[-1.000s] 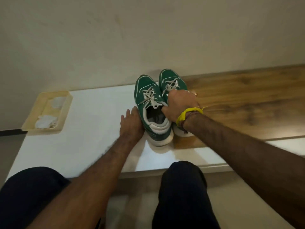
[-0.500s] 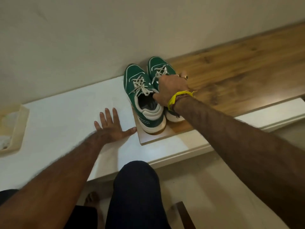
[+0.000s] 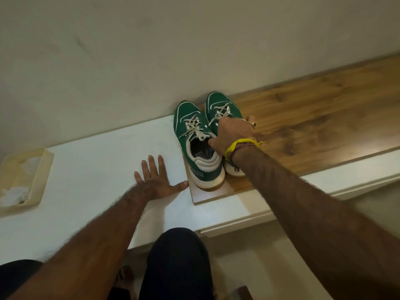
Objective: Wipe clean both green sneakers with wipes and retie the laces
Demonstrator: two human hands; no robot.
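Head view, from the left edge across: a cream tray [image 3: 46, 167] sits on the white counter [image 3: 97, 161] near its far-left end, with crumpled white wipes [image 3: 15, 194] lying inside it. Well to the right of the tray, the left hand [image 3: 157, 184] lies flat on the white surface, palm down, fingers spread and open, holding nothing; its thumb points toward the edge of a wooden board [image 3: 303, 126] that lies over the right part of the counter. Just beyond that thumb, the two green sneakers stand side by side, toes toward the wall [image 3: 151, 50] and heels toward the person. The left sneaker [image 3: 190, 118] shows its pale laces [image 3: 193, 127] tied loosely over the tongue, a grey-white collar, and a white heel tab above a tan sole; its heel rests on the near corner of the board. The right sneaker [image 3: 218, 102] stands close beside it, touching or nearly so, its rear half hidden under the right hand [image 3: 232, 135]. That hand is closed over the inner collars of both shoes, fingers curled down between them, gripping the pair. A ring [image 3: 252, 124] shows on one finger, and a yellow thread band [image 3: 240, 145] circles the wrist. Dark trousers [image 3: 177, 263] fill the lower middle.
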